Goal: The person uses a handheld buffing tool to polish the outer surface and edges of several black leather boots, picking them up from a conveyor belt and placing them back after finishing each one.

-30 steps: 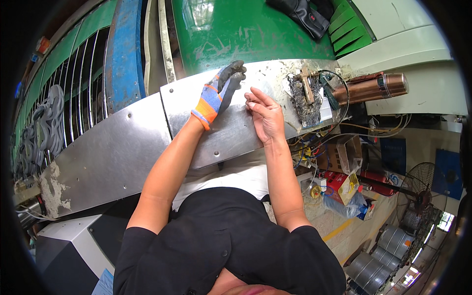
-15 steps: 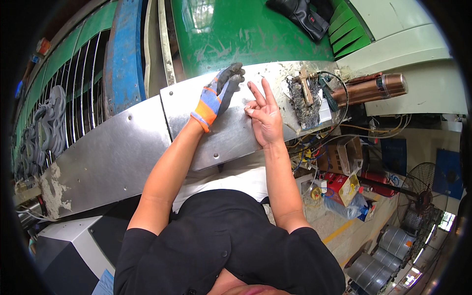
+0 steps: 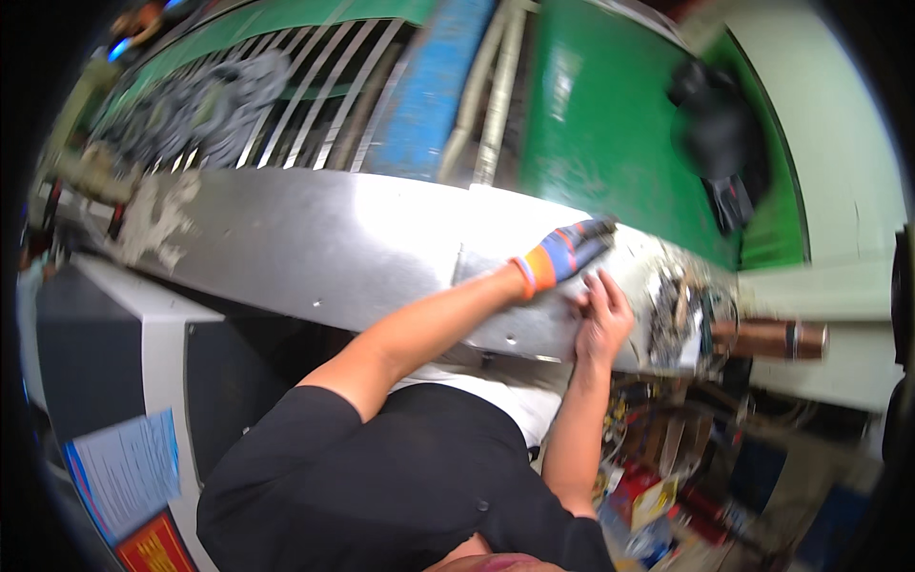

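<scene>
My left hand [image 3: 569, 255] wears a purple, orange and black work glove. It is over the bare metal ledge [image 3: 400, 224], its fingers stretched out towards the right, and I see nothing in it. Just below and to the right of it, my right hand [image 3: 605, 319] is bare, palm turned up and fingers loosely bent apart. No object shows in that hand. The two hands are close but apart. Right of my right hand, a blurred pile of grey scraps with a brush-like tool [image 3: 679, 310] lies on the ledge.
Behind the ledge is a green surface [image 3: 600, 133] with a black object [image 3: 720, 133] on it. A copper-coloured cylinder [image 3: 772, 338] juts out at right. Grey coiled material [image 3: 205, 105] lies on metal bars at far left. Boxes [image 3: 643, 496] and cables crowd the lower right.
The view has turned, so the ledge, hands and background sit further right and lower, with blur. My left hand now points more to the right; the right hand's fingers are more bent.
</scene>
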The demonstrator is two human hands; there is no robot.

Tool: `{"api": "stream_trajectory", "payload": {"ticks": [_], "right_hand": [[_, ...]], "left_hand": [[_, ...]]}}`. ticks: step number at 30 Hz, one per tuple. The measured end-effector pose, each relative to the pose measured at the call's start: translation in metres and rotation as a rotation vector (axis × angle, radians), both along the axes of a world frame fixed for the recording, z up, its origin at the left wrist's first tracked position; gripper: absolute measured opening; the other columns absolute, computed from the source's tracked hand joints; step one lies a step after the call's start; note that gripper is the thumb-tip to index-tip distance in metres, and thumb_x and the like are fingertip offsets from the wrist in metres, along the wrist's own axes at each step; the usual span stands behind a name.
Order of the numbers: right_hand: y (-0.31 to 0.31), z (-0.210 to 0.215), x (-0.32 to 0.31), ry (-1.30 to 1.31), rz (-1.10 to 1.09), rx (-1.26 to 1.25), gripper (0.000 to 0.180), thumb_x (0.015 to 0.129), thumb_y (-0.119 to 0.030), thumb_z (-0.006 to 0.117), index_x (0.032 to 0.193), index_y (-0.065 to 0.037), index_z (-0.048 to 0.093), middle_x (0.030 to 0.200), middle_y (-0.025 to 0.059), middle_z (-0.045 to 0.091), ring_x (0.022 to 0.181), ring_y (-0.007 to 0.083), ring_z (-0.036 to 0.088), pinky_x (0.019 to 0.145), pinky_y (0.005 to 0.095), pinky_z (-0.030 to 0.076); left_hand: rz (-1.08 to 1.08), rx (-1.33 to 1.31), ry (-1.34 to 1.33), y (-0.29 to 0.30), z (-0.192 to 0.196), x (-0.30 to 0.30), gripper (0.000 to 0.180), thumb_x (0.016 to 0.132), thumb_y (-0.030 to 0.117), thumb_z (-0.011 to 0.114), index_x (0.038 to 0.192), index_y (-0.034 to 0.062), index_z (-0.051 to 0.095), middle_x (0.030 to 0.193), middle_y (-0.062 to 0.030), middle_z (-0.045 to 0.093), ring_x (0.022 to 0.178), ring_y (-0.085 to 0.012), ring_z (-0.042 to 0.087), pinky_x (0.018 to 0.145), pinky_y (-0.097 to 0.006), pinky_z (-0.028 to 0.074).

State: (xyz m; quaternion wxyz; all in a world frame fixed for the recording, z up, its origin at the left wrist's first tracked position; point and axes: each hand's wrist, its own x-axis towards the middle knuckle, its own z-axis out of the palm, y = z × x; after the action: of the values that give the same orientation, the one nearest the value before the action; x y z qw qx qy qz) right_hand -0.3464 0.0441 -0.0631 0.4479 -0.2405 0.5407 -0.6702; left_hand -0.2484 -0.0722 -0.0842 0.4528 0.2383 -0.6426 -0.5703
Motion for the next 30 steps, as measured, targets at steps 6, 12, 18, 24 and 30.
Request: {"api": "stream_trajectory", "payload": {"ticks": [6,12,18,24,30], "right_hand": [[-0.003,0.000,0.007,0.118,0.021,0.105,0.032,0.091,-0.003,0.065,0.121,0.007,0.059,0.098,0.0128,0.067,0.073,0.0145,0.063,0.064,0.0296,0.056],[-0.014,0.002,0.009,0.197,0.054,0.048,0.034,0.090,0.005,0.062,0.123,0.009,0.057,0.110,0.0189,0.067,0.096,0.0227,0.067,0.088,0.0340,0.055],[-0.009,-0.010,0.004,0.307,0.006,0.041,0.031,0.089,0.007,0.060,0.120,0.010,0.058,0.107,0.0182,0.068,0.096,0.0220,0.067,0.088,0.0323,0.054],[-0.012,0.001,0.020,0.379,0.027,0.055,0.034,0.087,0.007,0.064,0.121,0.007,0.058,0.105,0.0179,0.069,0.092,0.0206,0.069,0.082,0.0282,0.055],[-0.007,-0.009,0.015,0.484,0.001,0.110,0.027,0.086,0.004,0.068,0.111,0.005,0.060,0.102,0.0169,0.070,0.087,0.0174,0.069,0.079,0.0261,0.055]], "left_hand": [[0.000,-0.133,-0.178,0.021,0.027,0.039,0.054,0.093,0.031,0.064,0.139,0.0074,0.049,0.132,-0.0168,0.057,0.119,-0.0277,0.057,0.098,-0.037,0.046],[0.222,-0.187,-0.140,-0.061,0.016,0.139,0.064,0.090,0.041,0.066,0.140,0.0085,0.044,0.131,-0.0204,0.056,0.123,-0.0330,0.053,0.103,-0.040,0.043],[0.818,-0.335,-0.672,-0.185,0.068,0.354,0.064,0.086,0.044,0.066,0.135,0.0041,0.052,0.127,-0.0199,0.061,0.120,-0.0324,0.056,0.104,-0.036,0.043],[1.588,-0.232,-1.478,-0.252,0.103,0.584,0.090,0.079,0.066,0.061,0.145,0.0096,0.038,0.138,-0.0267,0.049,0.123,-0.0416,0.052,0.104,-0.045,0.042],[1.315,0.086,-1.535,-0.270,0.044,0.641,0.075,0.084,0.061,0.056,0.139,0.0118,0.048,0.137,-0.0206,0.053,0.125,-0.0372,0.052,0.104,-0.046,0.042]]}}
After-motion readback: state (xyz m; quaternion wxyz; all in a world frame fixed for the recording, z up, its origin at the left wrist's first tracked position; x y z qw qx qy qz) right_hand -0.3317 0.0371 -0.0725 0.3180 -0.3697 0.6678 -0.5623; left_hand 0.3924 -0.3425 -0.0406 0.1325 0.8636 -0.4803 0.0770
